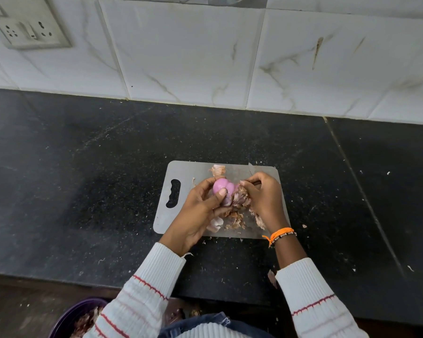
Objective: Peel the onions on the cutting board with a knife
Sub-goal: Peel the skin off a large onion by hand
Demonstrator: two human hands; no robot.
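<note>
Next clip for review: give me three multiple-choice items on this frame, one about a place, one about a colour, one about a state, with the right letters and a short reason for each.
1. Where does the cutting board lie?
A. on the dark countertop
B. in a sink
C. on a stove

2. What colour is the band on the right wrist?
A. green
B. orange
C. blue

3. What state is the onion in?
A. wholly covered in dry skin
C. sliced into rings
B. partly peeled, smooth pink flesh showing

Answers:
1 A: the board rests flat on the black countertop below the tiled wall.
2 B: the wristband is bright orange.
3 B: the left hand holds the bared pink onion while the right hand pulls at the skin.
</note>
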